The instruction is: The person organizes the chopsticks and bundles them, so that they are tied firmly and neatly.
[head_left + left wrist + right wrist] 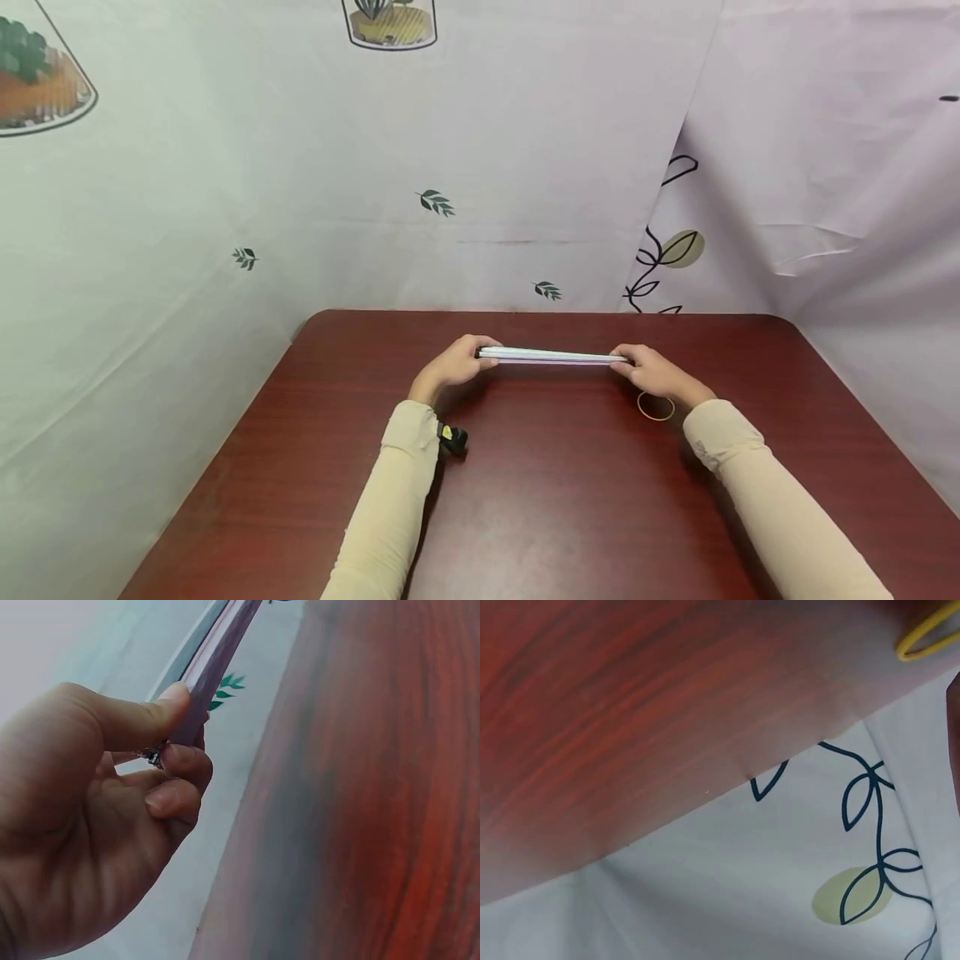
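Note:
A bundle of long, thin, pale strips (551,357) with dark ends is held level over the far part of the table. My left hand (461,360) pinches its left end, thumb on top and fingers curled beneath. The left wrist view shows the strips (214,660) stacked, tinted purple, with small metallic bits at the end by my left hand (97,802). My right hand (651,369) grips the other end between thumb and fingers. Only a sliver of that hand shows at the edge of the right wrist view. Below the right wrist is a yellow rubber band (656,407).
The reddish-brown wooden table (555,500) has rounded far corners. White cloth with leaf prints (525,167) hangs behind it and along both sides. A small black device (453,439) sits at the left wrist.

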`<state>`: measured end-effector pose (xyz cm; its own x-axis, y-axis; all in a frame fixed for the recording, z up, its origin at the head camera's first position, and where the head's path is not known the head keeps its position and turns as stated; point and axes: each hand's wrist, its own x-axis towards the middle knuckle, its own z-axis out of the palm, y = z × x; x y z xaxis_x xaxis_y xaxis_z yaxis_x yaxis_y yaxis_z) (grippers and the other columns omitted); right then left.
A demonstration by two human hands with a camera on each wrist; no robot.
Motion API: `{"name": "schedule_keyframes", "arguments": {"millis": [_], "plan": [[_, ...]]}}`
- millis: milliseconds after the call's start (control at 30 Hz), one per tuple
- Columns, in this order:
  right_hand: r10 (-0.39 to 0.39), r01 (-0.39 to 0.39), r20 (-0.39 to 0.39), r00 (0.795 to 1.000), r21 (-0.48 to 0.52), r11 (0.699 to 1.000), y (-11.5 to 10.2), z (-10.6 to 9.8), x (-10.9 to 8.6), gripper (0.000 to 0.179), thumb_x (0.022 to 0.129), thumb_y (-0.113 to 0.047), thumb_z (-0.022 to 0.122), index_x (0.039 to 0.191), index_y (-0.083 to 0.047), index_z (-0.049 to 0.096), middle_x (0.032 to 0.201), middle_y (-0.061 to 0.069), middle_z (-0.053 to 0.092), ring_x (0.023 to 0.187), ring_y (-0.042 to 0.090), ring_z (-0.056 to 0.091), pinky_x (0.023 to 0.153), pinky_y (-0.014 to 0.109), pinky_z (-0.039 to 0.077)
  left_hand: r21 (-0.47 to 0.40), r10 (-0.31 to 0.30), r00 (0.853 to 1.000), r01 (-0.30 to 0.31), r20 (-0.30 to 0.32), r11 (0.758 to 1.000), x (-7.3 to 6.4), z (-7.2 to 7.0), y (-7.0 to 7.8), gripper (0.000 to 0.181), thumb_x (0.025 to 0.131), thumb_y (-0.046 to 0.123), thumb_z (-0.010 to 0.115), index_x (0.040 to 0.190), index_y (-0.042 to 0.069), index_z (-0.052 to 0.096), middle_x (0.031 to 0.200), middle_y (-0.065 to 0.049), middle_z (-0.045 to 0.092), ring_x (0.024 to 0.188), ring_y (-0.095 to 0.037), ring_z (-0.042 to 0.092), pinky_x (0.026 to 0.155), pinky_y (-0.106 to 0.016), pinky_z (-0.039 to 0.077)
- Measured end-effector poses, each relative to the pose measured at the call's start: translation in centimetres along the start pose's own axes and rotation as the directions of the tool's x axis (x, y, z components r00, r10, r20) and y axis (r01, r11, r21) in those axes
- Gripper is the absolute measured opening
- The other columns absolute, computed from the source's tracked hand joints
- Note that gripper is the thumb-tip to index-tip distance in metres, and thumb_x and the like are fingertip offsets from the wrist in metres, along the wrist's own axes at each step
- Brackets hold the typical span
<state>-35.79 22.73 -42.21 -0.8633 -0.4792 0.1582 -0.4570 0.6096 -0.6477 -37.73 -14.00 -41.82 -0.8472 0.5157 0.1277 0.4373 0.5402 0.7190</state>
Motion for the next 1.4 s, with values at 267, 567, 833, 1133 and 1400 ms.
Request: {"name": "schedule_keyframes", "arguments": {"millis": [267,567,833,1133,1400], "plan": [[0.016,-0.013,-0.023,1.000,0.116,0.993,-0.3,-0.5,-0.6,0.023,0.103,-0.009,0.051,0.106,0.011,0.063,0.069,0.002,0.045,0.061,0.011,0.042,0.058,0.027,0.038,-0.108,0.033,0.999,-0.031,0.015,0.994,0.1,-0.1,1.0,0.028,0.099,0.007,0.057,0.122,-0.007,0.064,0.106,-0.014,0.068,0.089,-0.015,0.058,0.080,-0.025,0.046],[0.028,-0.008,-0.074,0.997,0.256,0.967,-1.5,-1.2,-0.9,0.025,0.104,-0.010,0.049,0.112,0.010,0.061,0.056,-0.001,0.040,0.046,0.007,0.036,0.045,0.025,0.034,-0.124,-0.063,0.995,0.053,-0.081,0.991,0.3,0.2,2.9,0.032,0.103,0.015,0.052,0.129,-0.003,0.058,0.114,-0.015,0.064,0.099,-0.021,0.057,0.090,-0.035,0.045],[-0.030,0.081,-0.200,0.979,0.254,0.964,-3.8,-2.3,-1.1,0.023,0.103,-0.005,0.049,0.110,0.011,0.063,0.055,0.008,0.045,0.045,0.012,0.042,0.044,0.027,0.039,-0.197,-0.069,0.982,0.033,-0.179,0.980,0.0,-0.1,5.1,0.033,0.104,0.018,0.050,0.130,0.000,0.056,0.112,-0.017,0.060,0.092,-0.022,0.054,0.081,-0.034,0.043],[-0.079,0.178,-0.344,0.935,0.268,0.947,-4.4,-3.7,-1.7,0.019,0.099,0.002,0.054,0.112,0.012,0.063,0.054,0.014,0.044,0.044,0.016,0.041,0.041,0.027,0.035,-0.338,-0.018,0.977,-0.057,-0.213,0.940,0.3,-0.4,6.4,0.031,0.100,0.013,0.058,0.127,-0.001,0.063,0.091,-0.013,0.062,0.074,-0.018,0.052,0.064,-0.026,0.042],[-0.068,0.216,-0.439,0.896,0.296,0.930,-5.5,-3.9,-1.8,0.017,0.097,0.005,0.056,0.106,0.015,0.065,0.055,0.019,0.047,0.045,0.019,0.044,0.042,0.024,0.037,-0.405,0.052,0.983,-0.121,-0.178,0.906,-0.1,-0.8,6.9,0.032,0.097,0.009,0.063,0.127,-0.002,0.062,0.075,-0.009,0.055,0.058,-0.012,0.045,0.054,-0.023,0.037]]}}
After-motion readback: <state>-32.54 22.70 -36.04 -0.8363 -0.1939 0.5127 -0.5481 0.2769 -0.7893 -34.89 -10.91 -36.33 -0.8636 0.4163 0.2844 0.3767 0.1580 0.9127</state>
